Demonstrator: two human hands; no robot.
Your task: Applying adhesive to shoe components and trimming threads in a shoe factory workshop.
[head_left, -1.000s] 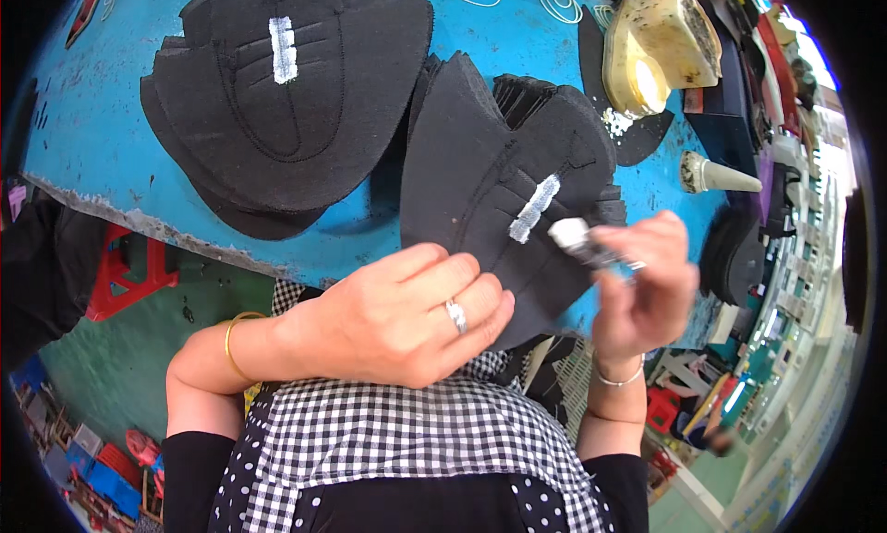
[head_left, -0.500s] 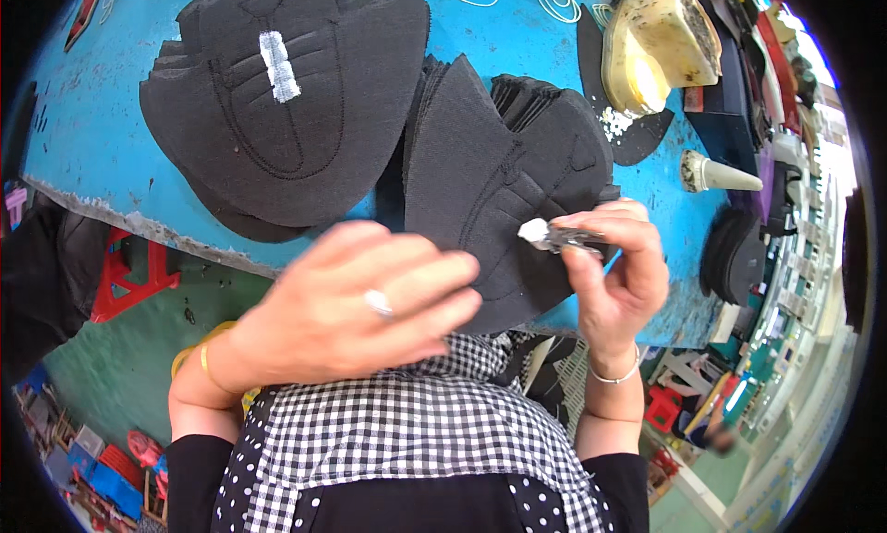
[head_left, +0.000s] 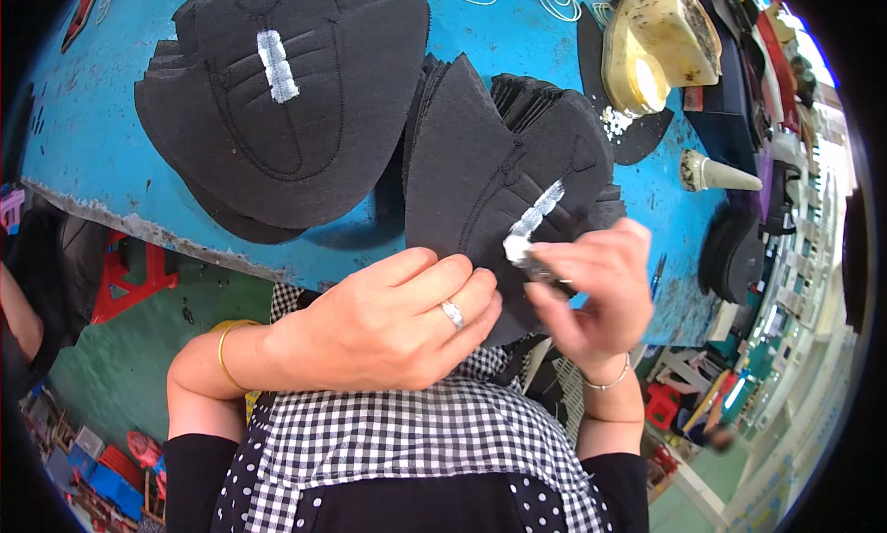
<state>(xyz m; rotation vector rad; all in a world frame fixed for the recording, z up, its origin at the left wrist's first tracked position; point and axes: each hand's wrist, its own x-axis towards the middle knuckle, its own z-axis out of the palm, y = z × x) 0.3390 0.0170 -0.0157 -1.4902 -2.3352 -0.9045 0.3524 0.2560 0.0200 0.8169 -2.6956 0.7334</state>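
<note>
My right hand [head_left: 601, 297] grips a small dark applicator, perhaps a brush [head_left: 545, 272], whose white tip [head_left: 516, 248] touches the top piece of the right stack of black fabric shoe uppers [head_left: 453, 154]. From that tip a white pasty stripe [head_left: 543, 207] runs up and to the right across the stitched middle. At the near edge of the same piece, my left hand [head_left: 397, 321] has its fingers curled together on the fabric; the fingertips are partly hidden. To the left lies another stack of black shoe uppers [head_left: 370, 154], its top one bearing a white stripe [head_left: 277, 66].
Beyond the right stack stands a stained cream-coloured plastic container [head_left: 637, 57] with white crumbs beside it. A pale cone-shaped nozzle [head_left: 725, 175] lies farther right on the blue table [head_left: 88, 150]. A red stool [head_left: 139, 279] stands on the floor at left.
My left hand has settled on the near edge of the right stack. The applicator's tip has come down onto the top piece, where a white stripe now shows.
</note>
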